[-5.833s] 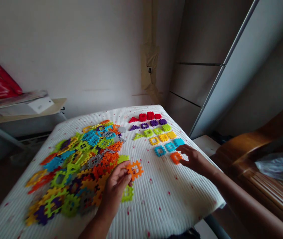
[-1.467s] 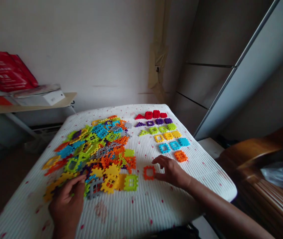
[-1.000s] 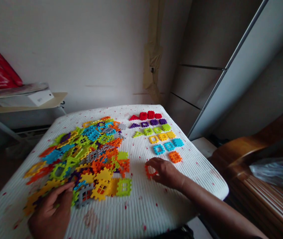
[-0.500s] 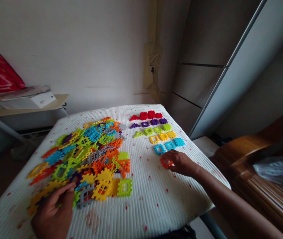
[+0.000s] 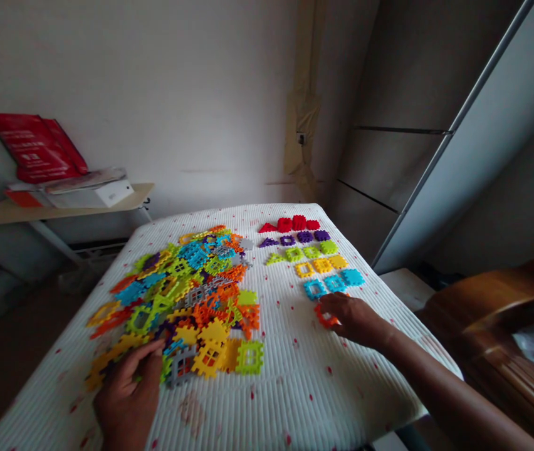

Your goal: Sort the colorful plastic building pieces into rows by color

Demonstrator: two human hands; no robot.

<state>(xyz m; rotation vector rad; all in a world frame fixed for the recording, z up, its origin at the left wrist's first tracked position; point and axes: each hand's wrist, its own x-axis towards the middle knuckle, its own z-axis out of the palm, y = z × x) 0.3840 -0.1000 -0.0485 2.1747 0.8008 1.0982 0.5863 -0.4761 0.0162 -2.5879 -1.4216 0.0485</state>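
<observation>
On the right of the cloth, my right hand [image 5: 354, 319] is bent over an orange square interlocking block [image 5: 326, 317], thumb and fingers at its edges. A bit more orange shows just behind the knuckles, its shape mostly hidden. My left hand [image 5: 130, 388] is at the near left edge of a heap of mixed plastic blocks [image 5: 192, 294], thumb and forefinger pinched together; whatever lies between them is hidden. Beside its fingertips is a grey window-shaped block [image 5: 182, 366]. Behind my right hand runs a row of blue blocks [image 5: 334, 283].
Farther back lie rows of yellow [image 5: 322, 265], green [image 5: 311, 252], purple [image 5: 304, 237] and red blocks [image 5: 299, 222]. A white quilted cloth [image 5: 290, 388] covers the table. A shelf with a red bag [image 5: 41, 147] stands left, a cabinet [image 5: 398, 163] right, carved wood furniture [image 5: 483, 307] nearer.
The view has swung slightly left, so everything sits farther right in the picture. A bit of orange now shows behind my right hand. Both hands stay nearly in place.
</observation>
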